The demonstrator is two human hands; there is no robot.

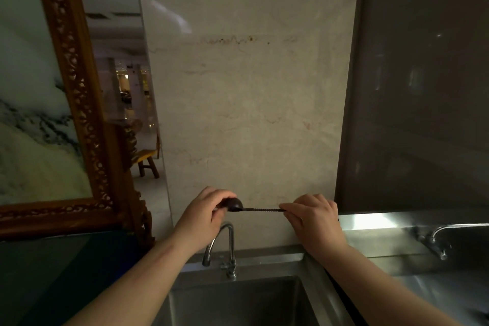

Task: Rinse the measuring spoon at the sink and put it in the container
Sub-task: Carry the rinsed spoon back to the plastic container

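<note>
I hold a dark measuring spoon (260, 209) level in front of the beige wall, above the tap. Its round bowl points left and its thin twisted handle runs to the right. My left hand (205, 213) is closed over the bowl, fingers curled on top. My right hand (313, 216) pinches the handle's right end. Below the hands a curved chrome tap (225, 241) stands at the back of a steel sink (238, 302); no water shows at its spout. No container shows in the view.
A carved wooden frame with a marble-like picture (79, 103) stands at the left, above a dark surface. A second steel basin with its own tap (439, 239) lies to the right. A dark glossy panel (423, 82) covers the right wall.
</note>
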